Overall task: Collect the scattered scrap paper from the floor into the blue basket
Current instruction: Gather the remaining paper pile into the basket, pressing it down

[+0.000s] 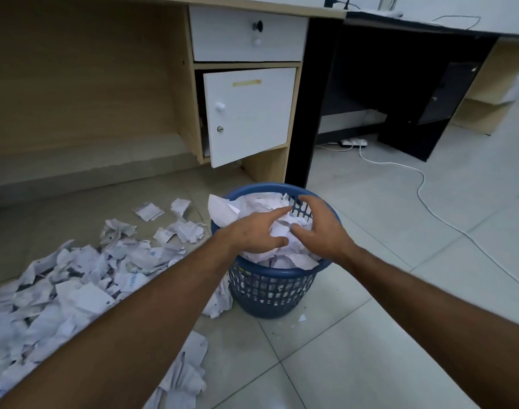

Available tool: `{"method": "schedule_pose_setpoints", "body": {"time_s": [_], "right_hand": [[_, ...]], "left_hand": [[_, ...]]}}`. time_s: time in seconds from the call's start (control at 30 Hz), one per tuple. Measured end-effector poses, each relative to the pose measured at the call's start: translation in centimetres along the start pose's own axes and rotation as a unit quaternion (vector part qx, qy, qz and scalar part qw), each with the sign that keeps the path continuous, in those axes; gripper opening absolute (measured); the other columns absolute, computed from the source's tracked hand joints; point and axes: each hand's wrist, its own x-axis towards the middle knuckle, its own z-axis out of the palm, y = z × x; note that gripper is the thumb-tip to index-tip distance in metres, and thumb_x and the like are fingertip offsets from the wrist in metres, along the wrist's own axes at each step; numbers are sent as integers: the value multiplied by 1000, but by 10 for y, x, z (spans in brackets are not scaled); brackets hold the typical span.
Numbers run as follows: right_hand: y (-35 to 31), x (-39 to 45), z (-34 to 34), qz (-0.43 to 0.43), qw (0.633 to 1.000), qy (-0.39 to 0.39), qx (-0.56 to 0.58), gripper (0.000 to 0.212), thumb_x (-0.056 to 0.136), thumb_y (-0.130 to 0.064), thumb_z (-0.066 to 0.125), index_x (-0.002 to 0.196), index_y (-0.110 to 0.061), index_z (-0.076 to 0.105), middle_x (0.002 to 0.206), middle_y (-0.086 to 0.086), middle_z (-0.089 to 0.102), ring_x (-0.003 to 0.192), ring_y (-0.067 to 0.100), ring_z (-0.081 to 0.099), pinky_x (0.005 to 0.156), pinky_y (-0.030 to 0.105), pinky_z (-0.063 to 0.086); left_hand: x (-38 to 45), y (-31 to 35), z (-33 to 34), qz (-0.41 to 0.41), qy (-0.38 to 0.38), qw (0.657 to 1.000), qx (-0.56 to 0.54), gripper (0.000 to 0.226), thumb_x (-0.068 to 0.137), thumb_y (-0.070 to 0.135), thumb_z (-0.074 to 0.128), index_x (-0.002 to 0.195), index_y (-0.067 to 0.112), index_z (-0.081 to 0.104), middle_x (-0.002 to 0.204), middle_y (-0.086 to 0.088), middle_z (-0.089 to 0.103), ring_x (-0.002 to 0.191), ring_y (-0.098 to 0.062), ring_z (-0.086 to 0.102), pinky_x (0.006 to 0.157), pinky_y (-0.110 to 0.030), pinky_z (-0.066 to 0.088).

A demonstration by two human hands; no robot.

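Observation:
The blue basket (270, 293) stands on the tiled floor in front of the desk, heaped to the rim with crumpled scrap paper (258, 205). Both my hands hover over its top. My left hand (255, 231) reaches in from the left with its index finger straight and thumb spread, touching a crumpled wad (278, 230). My right hand (320, 228) faces it from the right, fingers loosely arched over the same wad. A large spread of scattered scrap paper (75, 284) covers the floor left of the basket, partly hidden by my left forearm.
A wooden desk with a white drawer (246, 36) and a half-open white cupboard door (249, 116) stands right behind the basket. A black desk (399, 84) is to the right. A white power strip (354, 142) and its cable (423, 187) trail across the tiles.

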Motion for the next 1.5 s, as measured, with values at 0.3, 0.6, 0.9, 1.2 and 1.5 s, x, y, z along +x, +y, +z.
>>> {"method": "schedule_pose_setpoints", "body": {"time_s": [0.3, 0.6, 0.9, 1.2, 1.5], "right_hand": [[-71, -20, 30, -206, 972, 103, 50, 33, 99, -21, 53, 131, -17, 54, 130, -3, 59, 117, 8, 53, 102, 30, 46], [-151, -41, 129, -350, 936, -25, -8, 33, 94, -18, 60, 127, -12, 60, 128, 4, 61, 118, 14, 53, 103, 14, 33], [-158, -74, 253, -330, 904, -262, -70, 64, 88, -47, 70, 141, -20, 48, 144, 1, 50, 130, 18, 47, 100, 19, 30], [-124, -77, 342, -255, 830, -412, -278, 139, 46, -79, 80, 153, -48, -4, 161, 12, 6, 140, 46, 22, 108, 65, 31], [-108, -69, 393, -248, 802, -449, -307, 146, 44, -72, 87, 152, -50, -10, 162, 11, -18, 145, 55, -4, 104, 78, 23]], "left_hand": [[-84, -21, -27, 43, 200, 976, -81, 40, 97, 28, 61, 136, 32, 56, 115, 6, 71, 97, -6, 66, 86, -36, 59], [-204, -131, -26, -8, 355, 934, -51, 2, 92, 19, 63, 93, 19, 65, 78, 10, 62, 72, -7, 59, 65, -19, 47], [-324, -238, 48, -210, 255, 941, -67, 38, 82, 48, 73, 109, 23, 63, 104, 4, 59, 92, -12, 56, 79, -28, 46], [-366, -242, 146, -407, -116, 897, -130, 145, 45, 79, 85, 152, 53, -10, 164, -4, -27, 153, -39, -9, 123, -54, 13], [-363, -239, 213, -427, -175, 885, -63, 155, 37, 81, 84, 138, 63, -32, 153, -5, -48, 143, -53, -28, 105, -84, 8]]}}
